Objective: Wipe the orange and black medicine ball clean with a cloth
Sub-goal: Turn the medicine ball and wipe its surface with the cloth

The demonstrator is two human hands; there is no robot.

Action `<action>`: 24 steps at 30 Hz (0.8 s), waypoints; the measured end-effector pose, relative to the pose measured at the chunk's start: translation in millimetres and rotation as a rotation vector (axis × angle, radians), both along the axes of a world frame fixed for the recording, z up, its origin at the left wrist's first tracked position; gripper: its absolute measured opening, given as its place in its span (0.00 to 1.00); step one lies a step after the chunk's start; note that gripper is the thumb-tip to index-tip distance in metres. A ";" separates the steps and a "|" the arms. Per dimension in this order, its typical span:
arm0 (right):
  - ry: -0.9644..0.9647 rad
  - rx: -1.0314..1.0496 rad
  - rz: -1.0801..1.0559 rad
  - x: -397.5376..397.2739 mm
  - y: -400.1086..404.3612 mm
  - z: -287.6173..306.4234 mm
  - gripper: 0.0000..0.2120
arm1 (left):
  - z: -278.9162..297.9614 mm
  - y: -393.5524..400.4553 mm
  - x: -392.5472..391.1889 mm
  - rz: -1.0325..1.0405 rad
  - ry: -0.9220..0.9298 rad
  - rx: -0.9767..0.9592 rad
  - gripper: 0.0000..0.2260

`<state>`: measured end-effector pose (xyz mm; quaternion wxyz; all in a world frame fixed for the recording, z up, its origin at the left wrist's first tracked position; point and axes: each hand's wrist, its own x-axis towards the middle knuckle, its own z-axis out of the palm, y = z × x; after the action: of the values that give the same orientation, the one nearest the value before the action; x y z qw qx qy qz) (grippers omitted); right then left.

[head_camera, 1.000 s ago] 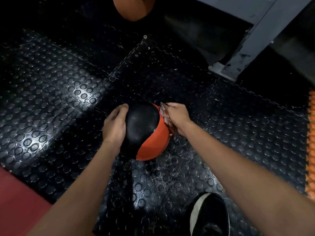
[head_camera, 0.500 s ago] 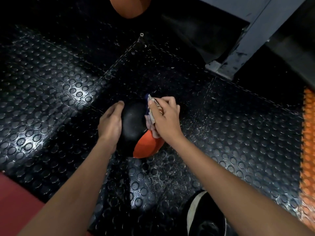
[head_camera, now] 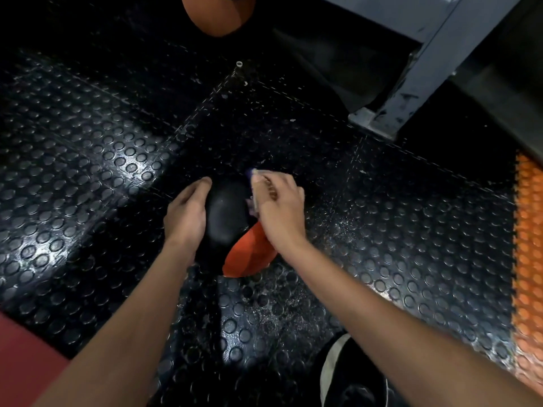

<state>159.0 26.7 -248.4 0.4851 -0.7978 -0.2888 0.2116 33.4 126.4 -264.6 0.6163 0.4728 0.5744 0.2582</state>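
The orange and black medicine ball sits on the studded black floor mat between my hands. My left hand lies against the ball's left side, its fingers bent over the curve. My right hand grips a small patterned cloth and presses it on the ball's upper right. Only an edge of the cloth shows past my fingers. The orange panel shows at the ball's lower right, below my right wrist.
A second orange ball lies at the top edge. A grey metal frame leg with its foot plate stands at the upper right. Orange studded matting runs along the right edge, a red mat sits lower left, and a black shoe is bottom right.
My right hand has carried the cloth from the ball's right side up over its top, toward the black panel. The left hand has kept its place on the ball's left side.
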 end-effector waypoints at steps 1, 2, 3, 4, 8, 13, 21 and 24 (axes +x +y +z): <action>-0.081 0.014 0.057 -4.2 -2.5 0.0 0.12 | -1.7 0.2 -1.6 -0.001 -0.004 -0.002 0.19; -0.110 0.034 0.108 -5.2 -4.9 -0.9 0.12 | -2.4 -0.7 -3.1 -0.008 -0.009 -0.003 0.20; -0.081 0.067 0.141 -5.0 -6.2 -0.5 0.12 | -3.0 -2.4 -4.2 -0.015 -0.016 -0.003 0.20; -0.024 0.114 0.148 -1.7 -6.4 -1.4 0.11 | -2.9 -4.5 -4.3 -0.015 -0.020 -0.003 0.20; 0.345 0.008 0.011 28.7 0.5 -9.6 0.15 | 4.2 -9.9 4.0 -0.015 -0.006 0.009 0.14; 0.798 -0.191 -0.133 41.5 -5.7 -23.2 0.24 | 5.6 -12.0 4.5 -0.044 0.013 0.053 0.13; 0.044 0.151 0.165 3.5 -13.7 -5.1 0.14 | 5.4 -10.0 -6.0 -0.063 -0.022 0.042 0.18; 0.343 0.132 0.049 16.6 -14.3 -9.3 0.13 | 8.6 -15.1 -3.6 -0.087 -0.008 0.068 0.16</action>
<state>175.7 12.4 -257.7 0.5733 -0.7090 -0.2346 0.3370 29.8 111.4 -256.0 0.6128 0.5172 0.5416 0.2525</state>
